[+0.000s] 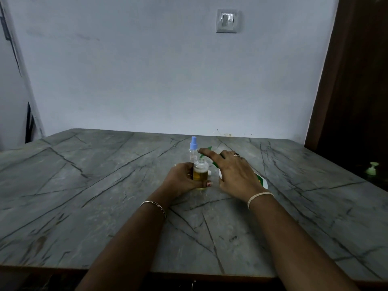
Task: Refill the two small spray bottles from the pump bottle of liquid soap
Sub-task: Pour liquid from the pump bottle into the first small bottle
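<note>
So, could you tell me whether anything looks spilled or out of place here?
No spill shows. The pump bottle under the right hand leans toward the uncapped spray bottle that the left hand grips.
</note>
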Demonstrator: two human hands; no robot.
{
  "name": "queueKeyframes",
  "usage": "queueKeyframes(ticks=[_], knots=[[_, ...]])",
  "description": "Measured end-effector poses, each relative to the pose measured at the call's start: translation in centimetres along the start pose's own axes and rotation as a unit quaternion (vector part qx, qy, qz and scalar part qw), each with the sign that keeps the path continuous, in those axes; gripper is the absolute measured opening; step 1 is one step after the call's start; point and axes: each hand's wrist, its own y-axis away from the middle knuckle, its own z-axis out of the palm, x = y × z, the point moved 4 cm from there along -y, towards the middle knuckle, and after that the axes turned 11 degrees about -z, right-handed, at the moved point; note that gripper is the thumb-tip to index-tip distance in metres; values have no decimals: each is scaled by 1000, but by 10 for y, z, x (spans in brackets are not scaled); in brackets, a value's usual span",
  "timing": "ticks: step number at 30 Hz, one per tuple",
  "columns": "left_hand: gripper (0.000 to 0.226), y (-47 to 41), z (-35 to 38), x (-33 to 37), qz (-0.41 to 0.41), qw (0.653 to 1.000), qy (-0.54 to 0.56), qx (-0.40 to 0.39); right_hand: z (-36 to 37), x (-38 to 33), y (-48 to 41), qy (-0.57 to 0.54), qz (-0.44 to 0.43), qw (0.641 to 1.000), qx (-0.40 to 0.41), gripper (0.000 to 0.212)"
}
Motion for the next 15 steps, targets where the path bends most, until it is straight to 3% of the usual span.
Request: queueKeyframes(ticks=[15], knots=[[51, 2, -2, 2, -5, 1000, 9, -1, 0, -2, -3, 11, 8, 1000, 10, 75]])
